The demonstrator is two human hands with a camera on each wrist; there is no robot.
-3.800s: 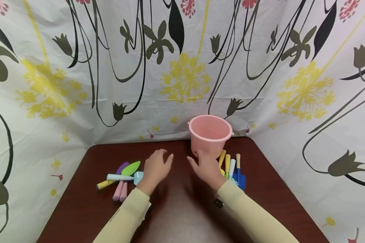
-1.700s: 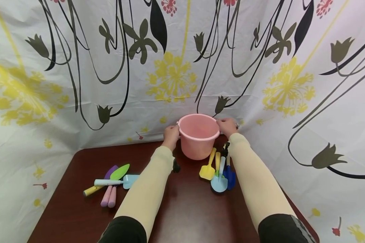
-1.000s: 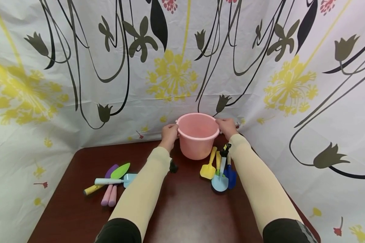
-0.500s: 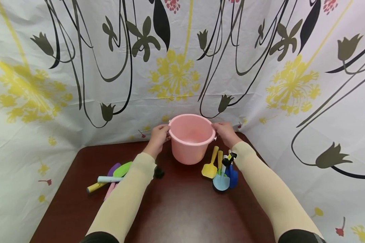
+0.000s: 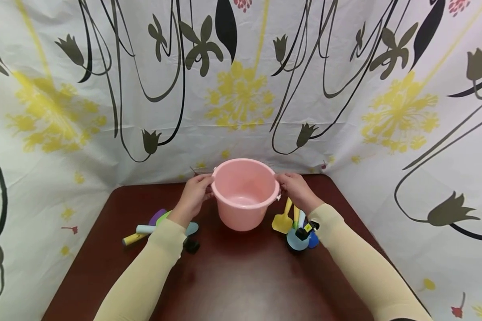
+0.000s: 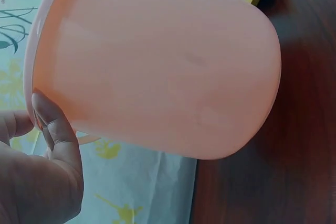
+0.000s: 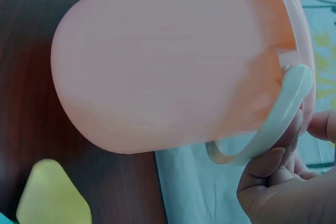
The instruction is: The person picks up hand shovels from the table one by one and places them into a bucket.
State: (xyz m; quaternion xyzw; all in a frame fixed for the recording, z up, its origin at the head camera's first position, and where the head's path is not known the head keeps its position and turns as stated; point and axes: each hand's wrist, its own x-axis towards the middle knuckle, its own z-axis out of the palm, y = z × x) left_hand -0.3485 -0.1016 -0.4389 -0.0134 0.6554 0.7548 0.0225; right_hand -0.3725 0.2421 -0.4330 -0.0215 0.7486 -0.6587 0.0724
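Note:
A pink bucket is held between my two hands near the middle of the table, its mouth tipped a little toward the head camera. My left hand pinches the rim on the left side; in the left wrist view the thumb and fingers clasp that edge. On the opposite side my right hand grips the rim. The right wrist view shows the bucket's white handle hanging down the outside, against the fingers of that hand. Nothing shows inside the bucket.
Right of the bucket lie several toy shovels, among them a yellow shovel and a light blue shovel. More toy tools, including one with a yellow handle, lie at the left, partly behind my left arm. A flowered curtain hangs behind the table.
My hands reached over, took the bucket by its rim at the back right, and brought it left and nearer. The shovels formerly beside and below it stay put.

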